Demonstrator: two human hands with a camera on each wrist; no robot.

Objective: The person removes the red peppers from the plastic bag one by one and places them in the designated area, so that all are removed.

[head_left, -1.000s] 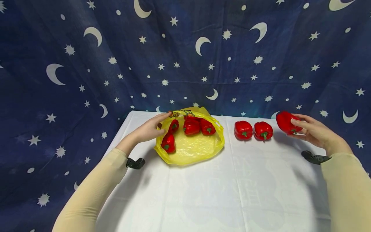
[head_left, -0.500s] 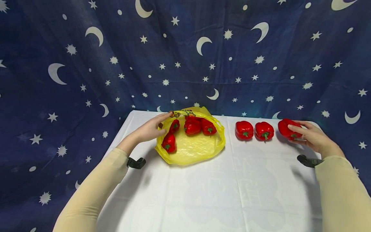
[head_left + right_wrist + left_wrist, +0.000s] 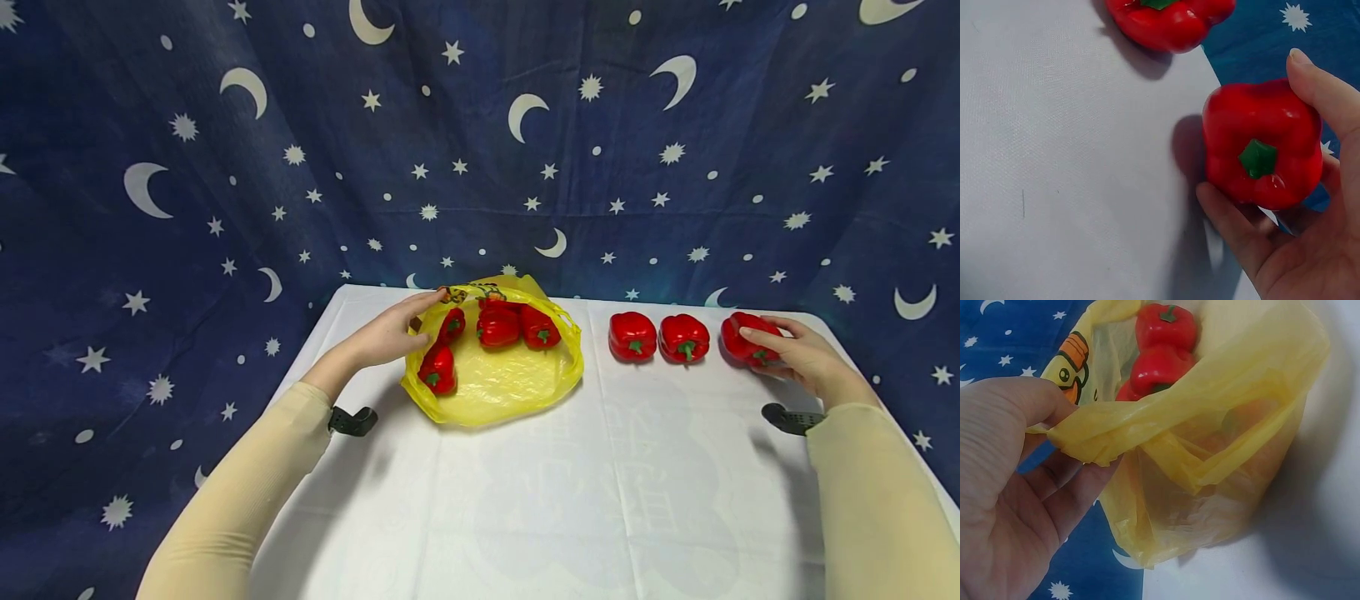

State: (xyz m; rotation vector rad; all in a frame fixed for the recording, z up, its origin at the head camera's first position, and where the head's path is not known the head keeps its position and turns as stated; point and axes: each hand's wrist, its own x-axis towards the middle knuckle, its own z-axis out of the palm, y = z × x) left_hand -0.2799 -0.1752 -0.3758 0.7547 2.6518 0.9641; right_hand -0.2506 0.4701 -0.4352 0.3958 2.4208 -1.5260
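Observation:
My left hand (image 3: 382,337) grips the left edge of a yellow plastic bag (image 3: 1210,512), which lies with its mouth wide. Several red bell peppers with green stems are inside, among them a pepper (image 3: 498,325) toward the bag's back. At the right, my right hand (image 3: 806,354) holds a red bell pepper (image 3: 1263,144), fingers and thumb around its sides and its green stem facing the wrist camera. Left of it, two more bell peppers sit side by side on the table, a nearer one (image 3: 683,338) and a farther one (image 3: 632,337).
A white cloth (image 3: 555,508) covers the table. Behind and to the left hangs a dark blue curtain (image 3: 480,208) printed with moons and stars, close to the table's back edge.
My right hand has lowered the bell pepper down toward the table, level with the other two in the row. The left hand and the bag stay in place.

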